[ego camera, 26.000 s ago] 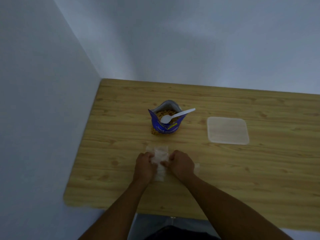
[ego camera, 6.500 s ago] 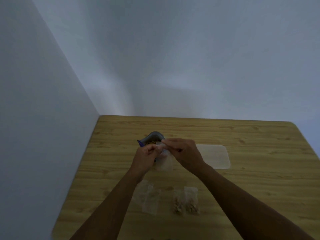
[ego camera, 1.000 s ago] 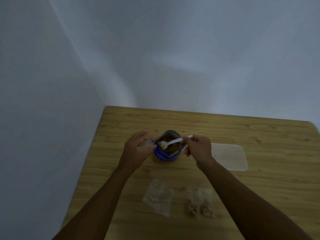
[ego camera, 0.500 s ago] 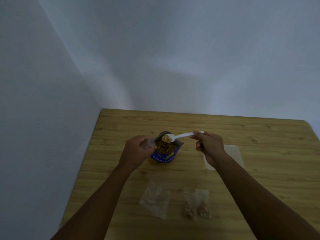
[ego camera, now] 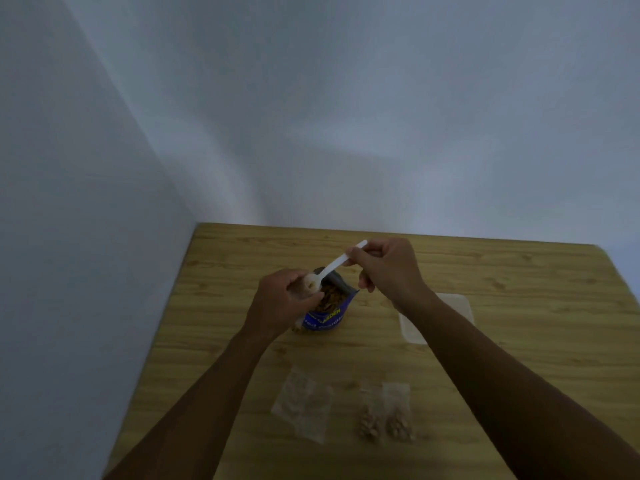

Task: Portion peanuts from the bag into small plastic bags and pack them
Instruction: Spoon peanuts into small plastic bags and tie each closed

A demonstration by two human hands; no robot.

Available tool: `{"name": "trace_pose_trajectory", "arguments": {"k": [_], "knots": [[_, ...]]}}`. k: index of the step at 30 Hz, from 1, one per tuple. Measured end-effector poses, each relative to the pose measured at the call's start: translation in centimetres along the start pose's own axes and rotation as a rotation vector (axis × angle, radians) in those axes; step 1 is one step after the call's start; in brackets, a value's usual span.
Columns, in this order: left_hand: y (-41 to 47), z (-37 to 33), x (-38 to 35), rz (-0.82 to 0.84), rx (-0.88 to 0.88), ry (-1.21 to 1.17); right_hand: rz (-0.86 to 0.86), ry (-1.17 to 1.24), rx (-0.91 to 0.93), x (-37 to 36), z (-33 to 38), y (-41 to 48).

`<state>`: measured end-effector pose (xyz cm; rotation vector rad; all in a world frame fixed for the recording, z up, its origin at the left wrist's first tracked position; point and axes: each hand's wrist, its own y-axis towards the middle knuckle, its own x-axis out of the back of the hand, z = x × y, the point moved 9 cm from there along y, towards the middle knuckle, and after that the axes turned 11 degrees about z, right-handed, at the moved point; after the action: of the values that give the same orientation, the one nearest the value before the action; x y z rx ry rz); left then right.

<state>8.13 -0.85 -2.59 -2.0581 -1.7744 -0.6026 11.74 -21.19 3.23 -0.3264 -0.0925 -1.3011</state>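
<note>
Head cam, dim light. Wooden table [ego camera: 502,278] set in a wall corner. Blue peanut bag [ego camera: 329,306] stands upright, top open, peanuts visible inside, near table centre-left.

L hand [ego camera: 280,303] sits just left of the bag mouth, fingers curled round a small clear plastic bag [ego camera: 304,289], mostly hidden in the grip; opening faces the spoon.

R hand [ego camera: 388,268] is above and right of the bag, thumb and forefinger pinched on the handle of a white plastic spoon [ego camera: 334,268]. Spoon slopes down-left; bowl is at the mouth of the small bag, touching or just inside, can't tell which. Can't tell if the bowl has any load.

Translucent lid [ego camera: 457,306] lies flat to the right, partly behind the R forearm.

Near edge: stack of empty small bags [ego camera: 304,407] to the left; two filled peanut packets [ego camera: 386,417] side by side just right of it, peanuts settled at their near ends. Both groups well apart from the hands.
</note>
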Motion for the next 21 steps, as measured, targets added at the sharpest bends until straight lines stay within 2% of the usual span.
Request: {"name": "trace_pose_trajectory", "arguments": {"k": [5,8,12,16,19,21], "knots": [[-0.1,-0.7,-0.2,-0.006,-0.015,-0.017,0.136,-0.255,0.157,-2.9,3.4,-0.6],[-0.4,-0.2,0.1,-0.028,-0.002,-0.033,0.201,-0.317,0.225,-3.0,4.4,-0.8],[-0.4,0.1,0.4,-0.046,-0.008,-0.042,0.205,-0.338,0.301,-2.0,5.1,-0.8],[-0.6,0.2,0.5,-0.068,-0.008,-0.035,0.172,-0.218,0.287,-0.2,4.7,-0.4],[-1.1,0.7,0.7,-0.071,-0.007,-0.069,0.076,-0.06,0.243,1.8,3.4,0.0],[-1.5,1.3,0.8,-0.075,0.021,-0.093,0.007,-0.044,0.198,2.7,1.8,0.2]]}}
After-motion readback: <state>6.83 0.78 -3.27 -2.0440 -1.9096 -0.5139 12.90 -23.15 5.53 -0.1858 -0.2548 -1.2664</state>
